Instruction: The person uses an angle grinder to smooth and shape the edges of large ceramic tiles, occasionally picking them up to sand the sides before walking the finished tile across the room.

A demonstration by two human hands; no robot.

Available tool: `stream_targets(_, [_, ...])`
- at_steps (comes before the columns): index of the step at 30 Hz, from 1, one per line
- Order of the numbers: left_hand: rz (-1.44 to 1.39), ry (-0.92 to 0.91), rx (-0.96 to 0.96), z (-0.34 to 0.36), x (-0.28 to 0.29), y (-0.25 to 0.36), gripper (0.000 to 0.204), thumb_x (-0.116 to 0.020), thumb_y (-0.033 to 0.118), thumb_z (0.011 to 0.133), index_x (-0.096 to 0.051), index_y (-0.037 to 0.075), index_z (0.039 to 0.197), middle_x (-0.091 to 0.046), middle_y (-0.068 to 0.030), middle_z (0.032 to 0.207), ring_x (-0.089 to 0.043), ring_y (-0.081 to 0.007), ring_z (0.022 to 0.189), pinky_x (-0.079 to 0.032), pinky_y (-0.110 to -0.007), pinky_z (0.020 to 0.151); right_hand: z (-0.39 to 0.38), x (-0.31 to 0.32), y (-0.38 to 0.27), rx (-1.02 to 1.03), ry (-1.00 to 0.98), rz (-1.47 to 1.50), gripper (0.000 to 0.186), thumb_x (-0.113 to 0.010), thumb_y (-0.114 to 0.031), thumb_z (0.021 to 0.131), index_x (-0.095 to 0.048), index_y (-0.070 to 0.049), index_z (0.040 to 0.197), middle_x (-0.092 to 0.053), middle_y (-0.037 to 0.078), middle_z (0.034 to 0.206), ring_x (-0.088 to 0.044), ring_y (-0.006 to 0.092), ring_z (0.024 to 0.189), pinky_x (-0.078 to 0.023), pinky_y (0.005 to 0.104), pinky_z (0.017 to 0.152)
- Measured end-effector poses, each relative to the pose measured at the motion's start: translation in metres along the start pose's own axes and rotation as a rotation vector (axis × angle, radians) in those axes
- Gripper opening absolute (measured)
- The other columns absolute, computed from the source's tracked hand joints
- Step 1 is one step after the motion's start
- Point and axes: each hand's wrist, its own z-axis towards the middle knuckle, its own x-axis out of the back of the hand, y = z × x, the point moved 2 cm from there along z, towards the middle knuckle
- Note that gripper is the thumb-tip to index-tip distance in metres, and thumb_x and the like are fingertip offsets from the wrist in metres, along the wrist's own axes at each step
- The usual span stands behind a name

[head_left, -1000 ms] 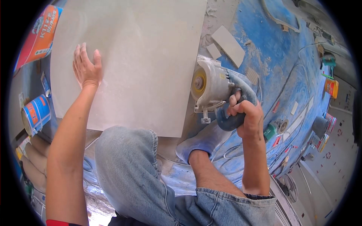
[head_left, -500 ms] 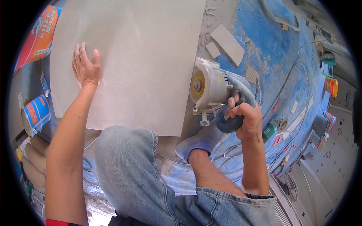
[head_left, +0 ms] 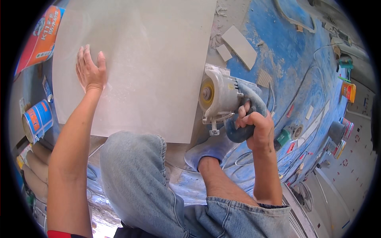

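My left hand [head_left: 91,71] lies flat on a large pale tile [head_left: 147,71], fingers spread and pointing away from me. At the tile's right edge, my right hand [head_left: 258,125] is wrapped around the dark rear handle of a dusty circular saw [head_left: 224,93]. A round yellow-centred blade hub shows on the saw's left side, close against the tile. How deep the blade sits at the edge is hidden. My knee in denim is by the tile's near edge, and my foot in a pale shoe cover [head_left: 210,148] stands just below the saw.
Tile offcuts [head_left: 240,47] lie beyond the saw on the blue-stained floor. A green angle grinder [head_left: 286,137] rests to the right, among cables and scraps. At the left stand an orange bucket [head_left: 41,35] and a blue can [head_left: 38,119].
The saw and my right hand have shifted very slightly, a little left and downward at the handle. My left hand and the tile keep their places.
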Motion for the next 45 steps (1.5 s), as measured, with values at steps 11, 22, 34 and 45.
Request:
stream_targets(11, [-0.007,-0.007,0.002,-0.001,0.002,0.001,0.063,-0.046,0.050,0.097,-0.042,0.012,0.147,-0.039,-0.0136,0.154,-0.032,-0.0269,0.145,-0.025,-0.042,0.119,-0.006,0.002,0.004,-0.039,0.034,-0.009,0.019,-0.055,-0.008,0.064,-0.052,-0.002,0.082,-0.051,0.006,0.069,-0.045,0.0142,0.059,-0.039,0.0271,0.059])
stream_targets(22, [-0.009,-0.007,0.016,0.000,0.001,0.002,0.063,-0.045,0.051,0.097,-0.042,0.013,0.147,-0.039,-0.0116,0.154,-0.032,-0.0255,0.145,-0.024,-0.042,0.119,-0.009,0.003,0.008,-0.027,0.025,-0.026,0.019,-0.056,-0.010,0.063,-0.052,-0.003,0.081,-0.051,0.006,0.066,-0.045,0.0140,0.057,-0.039,0.0266,0.058])
stream_targets(34, [0.008,-0.004,0.007,-0.001,0.002,0.002,0.063,-0.045,0.051,0.097,-0.042,0.013,0.147,-0.039,-0.0115,0.154,-0.032,-0.0254,0.145,-0.024,-0.041,0.120,-0.012,0.004,0.012,-0.054,0.015,-0.010,0.019,-0.055,-0.008,0.064,-0.052,-0.002,0.082,-0.052,0.006,0.069,-0.046,0.0142,0.060,-0.039,0.0271,0.059])
stream_targets(45, [0.001,-0.012,0.012,-0.001,0.001,0.001,0.063,-0.045,0.051,0.097,-0.041,0.013,0.148,-0.038,-0.0113,0.155,-0.031,-0.0262,0.146,-0.023,-0.041,0.121,-0.018,0.006,0.017,-0.084,0.028,-0.011,0.022,-0.054,-0.008,0.063,-0.053,-0.002,0.084,-0.054,0.006,0.070,-0.046,0.0138,0.060,-0.039,0.0263,0.059])
